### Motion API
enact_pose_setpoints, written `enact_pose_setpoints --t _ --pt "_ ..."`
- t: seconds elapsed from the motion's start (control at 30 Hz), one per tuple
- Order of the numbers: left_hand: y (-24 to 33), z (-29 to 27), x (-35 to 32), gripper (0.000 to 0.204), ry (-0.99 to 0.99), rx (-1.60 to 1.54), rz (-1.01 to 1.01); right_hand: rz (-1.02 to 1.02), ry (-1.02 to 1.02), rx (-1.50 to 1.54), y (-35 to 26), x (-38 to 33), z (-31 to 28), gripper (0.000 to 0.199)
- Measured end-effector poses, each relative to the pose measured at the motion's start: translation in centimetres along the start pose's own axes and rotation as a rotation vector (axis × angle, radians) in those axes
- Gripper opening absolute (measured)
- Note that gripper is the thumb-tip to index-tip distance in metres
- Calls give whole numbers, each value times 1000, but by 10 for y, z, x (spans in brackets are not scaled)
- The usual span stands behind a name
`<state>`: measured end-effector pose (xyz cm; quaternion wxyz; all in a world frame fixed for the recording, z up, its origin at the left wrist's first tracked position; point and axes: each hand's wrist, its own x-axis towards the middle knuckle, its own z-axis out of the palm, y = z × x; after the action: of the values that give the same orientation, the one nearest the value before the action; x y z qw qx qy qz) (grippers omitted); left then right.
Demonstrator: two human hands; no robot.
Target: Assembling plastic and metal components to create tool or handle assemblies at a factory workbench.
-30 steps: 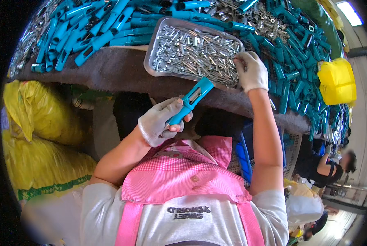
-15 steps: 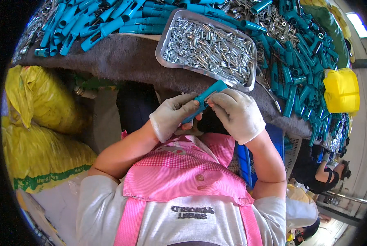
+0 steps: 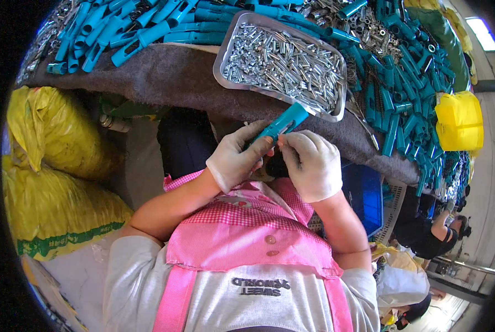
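My left hand [image 3: 235, 156], in a white glove, grips a teal plastic handle [image 3: 283, 124] that points up and right toward the tray. My right hand [image 3: 313, 164], also gloved, is closed against the lower end of the same handle, fingers pinched there; whether it holds a small metal part I cannot tell. Both hands are close to my chest, just below the table edge. A silver metal tray [image 3: 225, 51] full of small shiny metal pins lies on the grey felt-covered table [image 3: 170, 77] right above the hands.
Heaps of teal handles [image 3: 120, 27] cover the table left and right [image 3: 402, 94], mixed with loose metal springs. A yellow plastic container [image 3: 459, 120] stands at the right. Yellow sacks [image 3: 53, 166] lie on the floor at the left. Another person [image 3: 430, 229] sits at lower right.
My right hand came down from the tray of pins to the teal handle. Both hands now meet on the handle, closer to my chest.
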<state>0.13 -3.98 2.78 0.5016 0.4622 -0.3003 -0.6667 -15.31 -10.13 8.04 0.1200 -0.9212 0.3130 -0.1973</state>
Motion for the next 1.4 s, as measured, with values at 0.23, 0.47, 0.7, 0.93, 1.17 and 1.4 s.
enact_pose_setpoints --t 0.23,0.47,0.7,0.93,1.17,1.4 --pt "-9 -1 -1 38 -77 89 188 721 242 1479 4 -26 33 25" --pt "-9 -2 -5 40 -156 -103 51 846 142 1923 5 -27 46 44" --pt "-31 -9 -8 61 -100 491 573 832 154 1576 -5 -3 38 26" --pt "-8 -20 -18 48 50 261 537 467 -89 1112 -5 19 37 38" --pt "12 -38 -16 26 100 -661 5 109 21 93 39 125 35 21" --pt "13 -51 -11 34 -102 -832 -50 94 132 42 57 130 55 14"
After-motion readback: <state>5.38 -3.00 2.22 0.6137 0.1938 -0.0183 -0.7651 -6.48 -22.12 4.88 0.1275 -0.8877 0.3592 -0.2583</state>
